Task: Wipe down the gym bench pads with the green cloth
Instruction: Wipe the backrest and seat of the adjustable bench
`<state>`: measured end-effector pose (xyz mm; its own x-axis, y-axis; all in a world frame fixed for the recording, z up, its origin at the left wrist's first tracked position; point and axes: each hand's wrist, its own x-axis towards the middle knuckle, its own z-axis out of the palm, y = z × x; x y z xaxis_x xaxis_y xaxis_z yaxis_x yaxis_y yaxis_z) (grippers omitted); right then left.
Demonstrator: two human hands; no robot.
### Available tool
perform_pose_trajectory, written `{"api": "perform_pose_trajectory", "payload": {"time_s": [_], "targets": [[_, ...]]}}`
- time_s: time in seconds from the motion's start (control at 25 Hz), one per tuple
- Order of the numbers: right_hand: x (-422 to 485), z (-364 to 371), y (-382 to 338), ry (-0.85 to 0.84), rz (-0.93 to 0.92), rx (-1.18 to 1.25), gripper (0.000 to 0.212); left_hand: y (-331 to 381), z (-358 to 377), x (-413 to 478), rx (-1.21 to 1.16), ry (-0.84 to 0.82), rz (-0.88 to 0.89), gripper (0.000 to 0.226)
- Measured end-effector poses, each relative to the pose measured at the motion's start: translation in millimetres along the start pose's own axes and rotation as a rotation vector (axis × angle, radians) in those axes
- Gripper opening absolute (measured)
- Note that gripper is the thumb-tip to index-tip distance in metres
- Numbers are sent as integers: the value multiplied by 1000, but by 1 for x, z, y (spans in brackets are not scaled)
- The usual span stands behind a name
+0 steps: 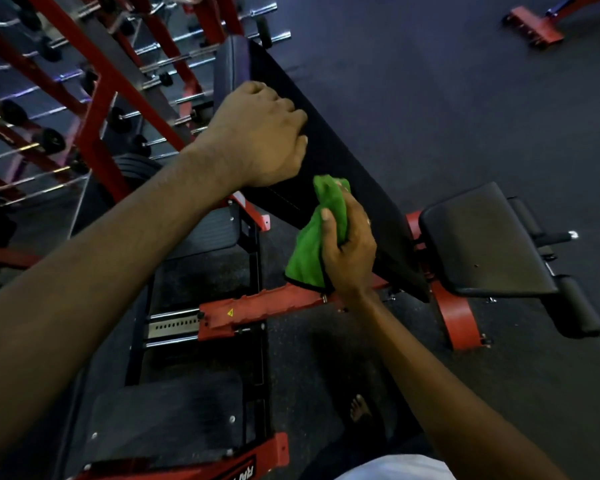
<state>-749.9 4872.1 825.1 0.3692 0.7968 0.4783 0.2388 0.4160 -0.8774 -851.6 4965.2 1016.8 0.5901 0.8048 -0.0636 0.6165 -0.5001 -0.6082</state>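
Green microfibre cloth with a dark stitched edge (317,237) is sitting bunched in the right hand (349,251), whose fingers are closing around it, the thumb pressing across its front while a loose corner is hanging below the palm. That hand is holding the cloth against the near side edge of the long black vinyl back pad (326,150), which is tilting upward on the red steel bench frame (264,306). The left hand (257,133) is resting higher up on the same pad, curling into a loose fist over its edge and gripping nothing else, seemingly steadying the pad; the two hands are apart, the left above the right. Judging from this, the wiping of the back pad is under way, with the cloth working the lower stretch of its side. The next move likely calls for sweeping the cloth along the pad's face and upward, which would mean shifting the bracing hand out of the way. Lying just beyond the right hand, the square black seat pad (482,244) is not being touched by either hand or by the cloth.
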Motion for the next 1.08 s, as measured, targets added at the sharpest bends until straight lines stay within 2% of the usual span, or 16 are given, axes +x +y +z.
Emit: {"api": "perform_pose_trajectory", "payload": {"time_s": [0.12, 0.24, 0.36, 0.48, 0.56, 0.68, 0.8, 0.92, 1.08], "targets": [[-5, 0, 13, 44, 120, 44, 37, 0, 0, -1, -18, -33, 1, 57], [10, 14, -9, 86, 227, 117, 44, -4, 1, -3, -47, -31, 31, 63], [19, 14, -19, 11, 146, 110, 37, -7, 4, -13, -59, 13, 69, 74], [2, -8, 12, -110, 36, 42, 42, -1, 4, -28, -21, 42, 77, 73], [-10, -17, 36, -71, 91, 10, 44, 2, 2, -33, -11, 31, 52, 70], [-8, -8, 27, 18, 207, 54, 48, 20, 3, -36, 9, 16, 65, 60], [2, 4, 1, -15, 120, 107, 38, 46, 11, -40, 71, -52, 109, 55], [-4, -9, 23, -74, -19, 32, 41, 49, 10, -41, 125, -58, 91, 56], [-23, -31, 81, -9, 120, -61, 44, 62, 1, -38, 135, -122, 25, 61]]}}
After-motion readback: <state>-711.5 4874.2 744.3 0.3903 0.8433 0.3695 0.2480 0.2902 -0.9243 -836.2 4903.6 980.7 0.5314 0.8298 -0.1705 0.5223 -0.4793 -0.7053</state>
